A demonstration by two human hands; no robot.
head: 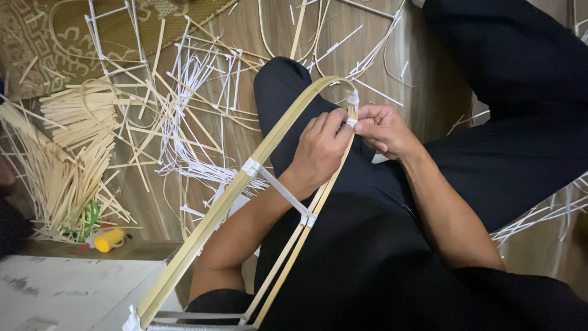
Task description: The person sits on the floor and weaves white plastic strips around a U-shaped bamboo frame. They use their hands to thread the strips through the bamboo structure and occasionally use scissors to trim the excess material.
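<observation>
A bent bamboo strip frame rests over my knee, with its curved top near my hands and a crossbar bound by white ties. My left hand reaches through the frame and pinches a white tie against the thin bamboo strip on the frame's right side. My right hand grips the same white tie from the other side. A second knot of white tie sits just above, at the frame's bend.
Loose bamboo sticks and white strips litter the wooden floor on the left. A yellow-capped tube lies by a white box at the lower left. More white strips lie on the right.
</observation>
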